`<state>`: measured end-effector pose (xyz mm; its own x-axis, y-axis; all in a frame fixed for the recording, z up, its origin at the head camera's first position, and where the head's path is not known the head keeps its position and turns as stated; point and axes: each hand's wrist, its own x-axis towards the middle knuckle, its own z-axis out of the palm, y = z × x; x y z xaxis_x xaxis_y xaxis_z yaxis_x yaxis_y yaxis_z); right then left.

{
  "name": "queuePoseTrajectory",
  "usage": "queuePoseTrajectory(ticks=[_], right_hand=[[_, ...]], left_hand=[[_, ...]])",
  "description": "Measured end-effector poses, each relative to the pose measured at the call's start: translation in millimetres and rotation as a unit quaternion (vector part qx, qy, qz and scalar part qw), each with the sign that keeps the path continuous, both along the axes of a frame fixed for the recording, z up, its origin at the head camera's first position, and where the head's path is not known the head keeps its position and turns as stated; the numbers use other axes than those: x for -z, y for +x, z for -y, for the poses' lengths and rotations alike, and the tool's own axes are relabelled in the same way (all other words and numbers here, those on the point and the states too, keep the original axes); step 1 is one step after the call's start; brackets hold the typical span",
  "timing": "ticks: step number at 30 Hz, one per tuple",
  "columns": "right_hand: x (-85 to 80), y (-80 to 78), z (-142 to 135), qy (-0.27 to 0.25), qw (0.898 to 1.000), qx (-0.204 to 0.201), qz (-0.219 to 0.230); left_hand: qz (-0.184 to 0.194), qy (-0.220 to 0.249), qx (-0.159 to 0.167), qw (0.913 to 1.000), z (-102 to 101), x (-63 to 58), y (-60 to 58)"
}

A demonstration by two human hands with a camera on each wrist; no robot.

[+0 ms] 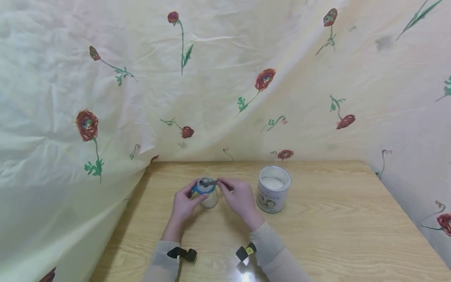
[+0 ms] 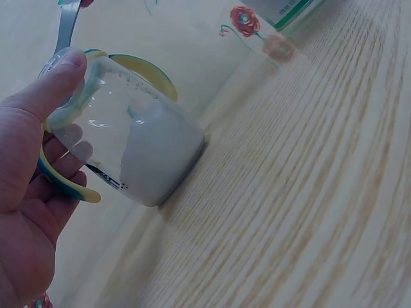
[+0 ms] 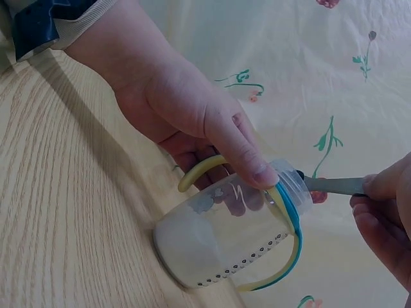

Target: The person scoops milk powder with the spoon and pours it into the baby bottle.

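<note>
My left hand [image 1: 184, 204] grips a clear baby bottle [image 3: 253, 221] near its neck, thumb on the near side and fingers behind. The bottle has a blue and yellow collar with two curved handles [image 2: 144, 72]. Whitish contents [image 2: 160, 151] fill its lower part, and its base is at the tabletop. The mouth is uncapped. In my right hand [image 1: 240, 197] a grey spoon [image 3: 337, 185] is pinched by its handle between thumb and fingers. Its front end reaches into the bottle's mouth; the bowl is mostly hidden there.
An uncovered tin [image 1: 268, 200] of white powder stands right of my right hand. Both are over a wood-grain table [image 1: 338, 219]. A flower-printed cloth [image 1: 218, 90] hangs behind the table and along its left side.
</note>
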<state>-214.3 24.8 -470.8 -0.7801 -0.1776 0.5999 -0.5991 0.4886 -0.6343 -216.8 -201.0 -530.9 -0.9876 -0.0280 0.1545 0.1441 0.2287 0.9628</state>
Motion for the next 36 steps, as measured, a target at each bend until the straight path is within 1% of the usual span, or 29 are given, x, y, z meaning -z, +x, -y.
queuePoseTrajectory(ticks=[5,10,13,18,21,24,26,27,31,33,36], right_hand=[[-0.1,-2.7,-1.0,-0.032,0.999,-0.015,0.03],[-4.5,-2.6,-3.8,-0.063,0.995,-0.01,0.075],[-8.3,-0.1,-4.7,-0.074,0.993,-0.011,0.094],[-10.1,2.9,-4.6,-0.087,0.99,-0.011,0.109],[-11.0,3.6,-5.0,-0.092,0.99,-0.001,0.109],[-11.5,4.6,-3.5,-0.103,0.987,0.011,0.119],[-10.7,4.7,-3.0,-0.129,0.981,0.015,0.142],[-10.2,4.7,-2.5,-0.147,0.977,0.016,0.157],[-8.3,4.2,-1.1,-0.225,0.948,0.027,0.225],[-8.3,3.5,-0.8,-0.251,0.937,0.031,0.242],[-10.0,3.0,-0.7,-0.278,0.926,0.033,0.251]], left_hand=[[0.004,-0.003,-0.003,1.0,0.0,-0.8,-1.5],[0.002,0.001,-0.003,1.0,-1.1,-1.1,-3.9],[0.0,0.007,-0.002,1.0,-0.1,-1.7,-2.9],[-0.004,-0.002,0.001,1.0,2.4,-3.0,-0.5],[-0.004,-0.008,0.009,0.9999,2.2,-3.0,-1.8],[-0.002,-0.01,0.014,0.9999,3.3,-1.9,-2.8],[-0.002,-0.008,0.015,0.9999,3.2,-1.5,-3.5],[-0.004,-0.006,0.016,0.9999,3.1,-1.2,-3.6],[-0.006,0.004,0.016,0.9999,2.8,-1.1,-2.6],[-0.005,0.005,0.015,0.9999,3.2,-0.7,-2.6],[-0.004,0.002,0.016,0.9999,4.9,-0.2,-2.5]])
